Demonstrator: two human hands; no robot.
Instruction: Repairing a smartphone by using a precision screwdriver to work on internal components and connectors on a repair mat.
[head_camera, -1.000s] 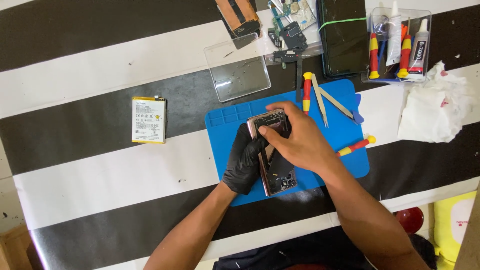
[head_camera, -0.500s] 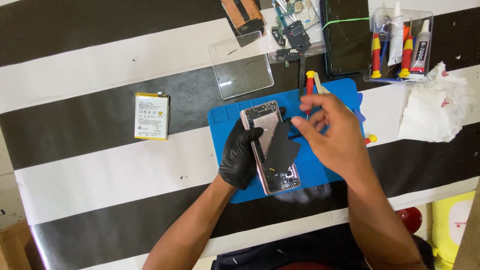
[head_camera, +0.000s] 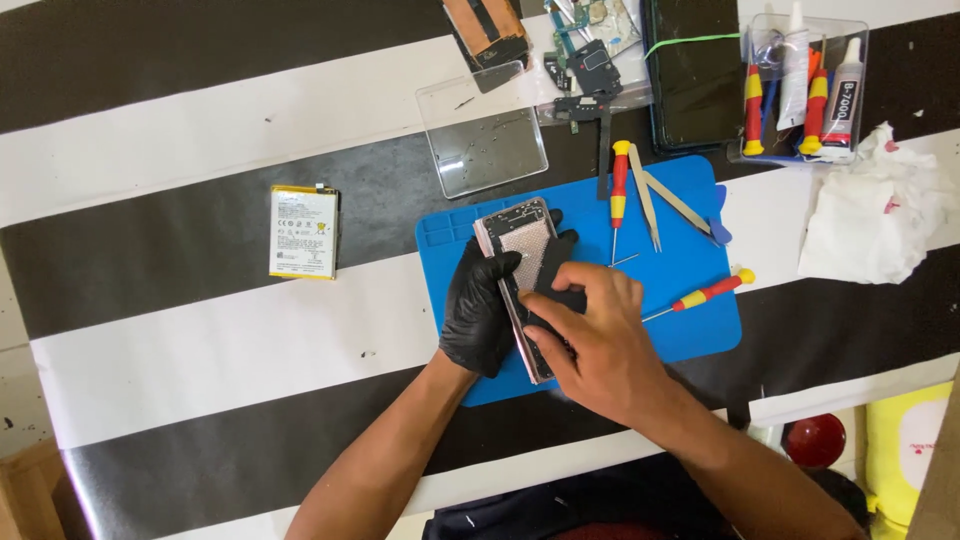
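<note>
An opened phone body (head_camera: 520, 238) lies on a blue work mat (head_camera: 690, 330). My left hand (head_camera: 485, 312), in a black glove, grips the phone along its left side. My right hand (head_camera: 598, 340), bare, rests over the phone's lower half, fingers pressing on a dark part inside it. The upper half of the phone shows a pale mesh-like plate. The lower half is hidden under my right hand.
On the mat lie two red-and-yellow screwdrivers (head_camera: 619, 196), tweezers (head_camera: 660, 205) and a blue pick (head_camera: 720, 232). A flat battery (head_camera: 303, 231) lies at left. A clear tray with screws (head_camera: 482, 140), phone parts (head_camera: 590, 70), a tool box with glue tubes (head_camera: 805, 85) and a crumpled tissue (head_camera: 870, 225) stand behind.
My right hand moved from the phone's top, out to the right, then down onto its lower half. The dark part it held now lies on the phone.
</note>
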